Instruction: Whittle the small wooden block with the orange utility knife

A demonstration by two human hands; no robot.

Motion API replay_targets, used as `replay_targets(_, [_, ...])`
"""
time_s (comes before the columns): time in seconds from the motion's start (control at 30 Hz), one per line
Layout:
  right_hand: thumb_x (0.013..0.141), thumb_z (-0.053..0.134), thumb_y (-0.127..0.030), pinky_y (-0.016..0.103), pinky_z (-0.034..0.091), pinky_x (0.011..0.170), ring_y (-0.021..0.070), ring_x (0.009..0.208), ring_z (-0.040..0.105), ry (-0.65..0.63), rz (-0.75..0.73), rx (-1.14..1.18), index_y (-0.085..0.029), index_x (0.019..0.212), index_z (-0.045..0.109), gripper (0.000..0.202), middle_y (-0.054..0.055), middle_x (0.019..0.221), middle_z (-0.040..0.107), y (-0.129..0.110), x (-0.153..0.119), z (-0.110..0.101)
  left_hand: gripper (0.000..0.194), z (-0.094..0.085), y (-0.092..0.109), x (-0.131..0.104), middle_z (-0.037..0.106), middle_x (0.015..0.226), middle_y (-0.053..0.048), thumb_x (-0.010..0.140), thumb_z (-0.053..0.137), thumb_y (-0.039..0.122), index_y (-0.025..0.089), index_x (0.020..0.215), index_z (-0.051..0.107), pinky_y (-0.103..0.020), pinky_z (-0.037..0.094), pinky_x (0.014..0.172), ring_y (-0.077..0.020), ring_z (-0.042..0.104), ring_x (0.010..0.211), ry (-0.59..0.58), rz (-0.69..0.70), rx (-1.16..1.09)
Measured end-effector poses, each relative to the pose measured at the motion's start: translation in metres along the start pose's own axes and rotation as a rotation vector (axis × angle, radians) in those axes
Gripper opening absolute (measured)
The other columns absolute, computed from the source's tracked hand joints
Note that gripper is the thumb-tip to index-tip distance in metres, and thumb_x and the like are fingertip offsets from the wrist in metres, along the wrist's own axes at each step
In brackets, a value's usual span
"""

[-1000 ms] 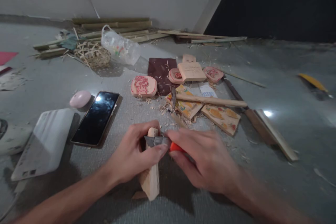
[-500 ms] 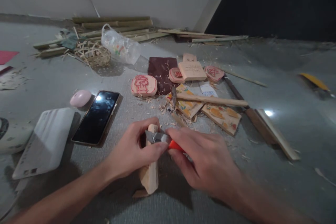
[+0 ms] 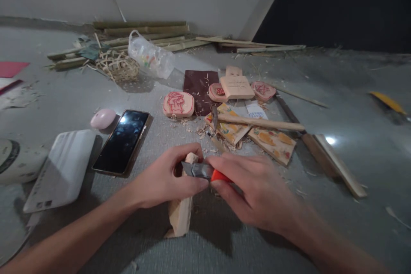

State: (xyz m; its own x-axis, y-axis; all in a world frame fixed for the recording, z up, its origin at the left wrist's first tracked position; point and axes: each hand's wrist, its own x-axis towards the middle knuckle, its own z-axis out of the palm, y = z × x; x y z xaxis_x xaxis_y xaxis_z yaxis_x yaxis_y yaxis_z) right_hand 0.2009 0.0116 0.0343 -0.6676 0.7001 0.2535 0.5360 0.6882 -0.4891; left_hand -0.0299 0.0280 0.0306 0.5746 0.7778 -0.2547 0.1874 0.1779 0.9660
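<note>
My left hand [image 3: 170,177] is wrapped round a pale piece of wood [image 3: 181,214], which stands tilted with its lower end near the floor. In my right hand [image 3: 250,188] is a utility knife [image 3: 220,176] with a red handle and a grey metal head. Its blade lies across the upper part of the wood, and my left thumb is close beneath the knife's head. Ahead of my hands, a hammer [image 3: 260,122] rests on patterned wooden boards [image 3: 272,143] among wood shavings.
To my left lie a phone [image 3: 122,143], a white power bank [image 3: 62,171] and a pink rounded object [image 3: 102,118]. Wooden blocks with red drawings [image 3: 178,104] sit ahead. A machete [image 3: 316,152] is at right; behind are a woven basket [image 3: 118,66], a plastic bag [image 3: 150,58] and bamboo [image 3: 144,30].
The knife has shifted slightly along the wood, and the wood's lower end has swung a little left. The whole view has moved slightly. Both hands keep their grips.
</note>
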Motion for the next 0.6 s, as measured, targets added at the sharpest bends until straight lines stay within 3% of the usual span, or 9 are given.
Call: replay_targets(0.6, [0.107,0.049,-0.031,0.029,0.047,0.069,0.0155,0.073,0.065,-0.015,-0.011,-0.044,-0.019,0.113,0.067,0.023,0.005,0.091,0.073,0.0002,0.0011,-0.0044,0.029,-0.0002,-0.0022,0.0002,0.041,0.069,0.006,0.079,0.073,0.035,0.02,0.076,0.048,-0.025,0.028,0.058,-0.0115,0.037,0.067,0.008,0.019,0.039])
